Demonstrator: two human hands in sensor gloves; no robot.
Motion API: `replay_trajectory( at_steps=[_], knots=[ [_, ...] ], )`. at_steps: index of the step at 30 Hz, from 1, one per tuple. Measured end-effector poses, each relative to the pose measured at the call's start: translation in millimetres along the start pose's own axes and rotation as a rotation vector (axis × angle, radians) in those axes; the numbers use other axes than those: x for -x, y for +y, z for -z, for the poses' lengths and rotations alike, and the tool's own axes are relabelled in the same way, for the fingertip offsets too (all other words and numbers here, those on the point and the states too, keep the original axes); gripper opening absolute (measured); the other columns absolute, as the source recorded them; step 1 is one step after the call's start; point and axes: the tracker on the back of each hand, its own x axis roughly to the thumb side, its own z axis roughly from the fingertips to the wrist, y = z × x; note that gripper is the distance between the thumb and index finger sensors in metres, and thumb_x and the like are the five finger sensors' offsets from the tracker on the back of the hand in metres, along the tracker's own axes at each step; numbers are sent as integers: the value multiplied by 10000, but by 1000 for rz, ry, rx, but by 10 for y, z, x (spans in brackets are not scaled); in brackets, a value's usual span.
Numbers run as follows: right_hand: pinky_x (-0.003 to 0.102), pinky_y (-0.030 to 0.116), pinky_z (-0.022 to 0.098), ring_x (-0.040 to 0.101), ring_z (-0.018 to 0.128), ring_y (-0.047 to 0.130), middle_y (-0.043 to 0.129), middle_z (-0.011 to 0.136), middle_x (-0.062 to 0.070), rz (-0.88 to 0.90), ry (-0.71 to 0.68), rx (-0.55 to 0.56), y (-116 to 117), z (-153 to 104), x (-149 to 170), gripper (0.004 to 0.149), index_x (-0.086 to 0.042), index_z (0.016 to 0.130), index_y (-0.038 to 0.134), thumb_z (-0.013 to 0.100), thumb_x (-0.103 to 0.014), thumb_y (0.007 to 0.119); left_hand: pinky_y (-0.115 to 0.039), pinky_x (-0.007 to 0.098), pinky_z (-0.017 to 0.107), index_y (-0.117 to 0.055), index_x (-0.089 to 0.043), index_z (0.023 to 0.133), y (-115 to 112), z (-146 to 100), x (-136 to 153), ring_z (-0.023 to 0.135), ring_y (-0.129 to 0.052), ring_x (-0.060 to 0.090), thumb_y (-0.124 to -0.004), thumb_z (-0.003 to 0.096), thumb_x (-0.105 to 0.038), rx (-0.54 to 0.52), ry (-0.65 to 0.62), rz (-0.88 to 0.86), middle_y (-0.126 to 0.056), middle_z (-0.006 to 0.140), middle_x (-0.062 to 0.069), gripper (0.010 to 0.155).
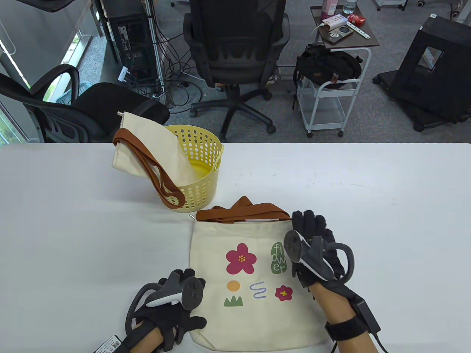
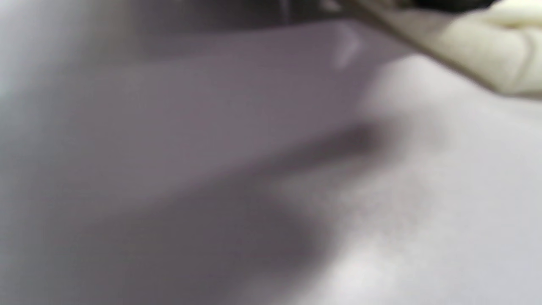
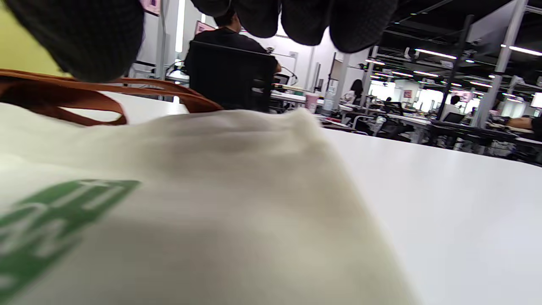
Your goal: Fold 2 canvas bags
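A cream canvas bag (image 1: 250, 279) with flower prints and brown handles (image 1: 243, 213) lies flat on the white table (image 1: 368, 206) at the near middle. My right hand (image 1: 308, 225) rests with fingers stretched at its upper right corner. In the right wrist view the fingertips (image 3: 305, 21) hang just above the cream cloth (image 3: 211, 190). My left hand (image 1: 186, 316) lies open at the bag's lower left edge, thumb touching the cloth. A second cream bag (image 1: 147, 147) with brown straps hangs over a yellow basket (image 1: 200, 161). The left wrist view is blurred; a bit of cloth (image 2: 504, 46) shows.
The yellow basket stands on the table's far left-middle, just beyond the flat bag's handles. Bare table spreads to the left and right of the bag. Office chairs (image 1: 235, 55) and a trolley (image 1: 331, 95) stand beyond the far edge.
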Motion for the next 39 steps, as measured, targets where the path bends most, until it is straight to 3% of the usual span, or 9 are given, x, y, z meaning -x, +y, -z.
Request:
replay_trajectory(
  at_steps=[5,15,17,18,21,27,32,35,39],
  knots=[
    [571,515,787,376,1098,452,428,1185,64,-37,-111,-79,9,357,-604,796,-303,1081,447,435,-488,872,-67,670,743,-7,-294,1005,4,-15,-3,1026,112,432,-650,390,-627,-5,-1,0,173,1033,59,950],
    [554,519,802,329,1109,474,487,1176,17,-295,-148,-62,199,903,-1180,753,-337,1060,491,432,-453,889,-59,673,737,-11,-291,1006,2,-18,5,1023,116,434,-654,392,-623,-9,-14,-8,173,1033,63,950],
    [526,588,779,284,1062,633,659,1112,-22,-311,-155,-10,204,1026,-1236,639,-348,1015,609,441,-428,877,-56,672,735,-13,-290,1007,-1,-18,11,1022,119,432,-657,390,-623,-11,-18,-14,172,1033,61,952],
    [503,658,737,259,977,778,810,1016,-40,-283,-144,22,174,1080,-1228,512,-347,944,731,452,-406,859,-53,672,734,-13,-292,1007,-3,-16,15,1022,120,431,-659,392,-622,-14,-20,-18,173,1033,60,951],
    [476,736,666,239,851,902,928,889,-33,-139,-55,73,39,1245,-1096,406,-330,863,827,462,-387,844,-43,670,730,-12,-291,1007,-9,-13,22,1019,129,427,-664,391,-619,-15,-26,-28,177,1031,60,955],
    [480,775,604,261,763,955,974,814,0,435,258,48,-226,1596,-393,409,-287,833,864,456,-445,839,-41,667,730,-18,-295,1007,-5,-13,25,1019,130,421,-676,388,-615,-14,-25,-37,174,1032,55,959],
    [476,807,548,269,692,992,1012,750,14,779,443,15,-139,1708,111,488,-269,791,900,441,-573,747,-33,662,729,-9,-300,1002,-11,-13,28,1016,141,413,-667,385,-621,-10,-23,-35,183,1027,49,957],
    [483,804,542,282,686,991,1012,748,29,850,495,-31,-22,1742,242,511,-253,791,903,449,-583,715,-28,661,726,-3,-300,999,-14,-11,30,1013,146,409,-664,384,-623,-8,-24,-35,188,1024,49,960],
    [485,790,568,290,734,964,981,804,36,685,532,-83,153,1789,291,530,-255,840,867,457,-588,714,-26,659,727,-3,-303,999,-16,-11,32,1013,148,407,-663,385,-625,-9,-24,-37,189,1023,46,957]
  ],
)
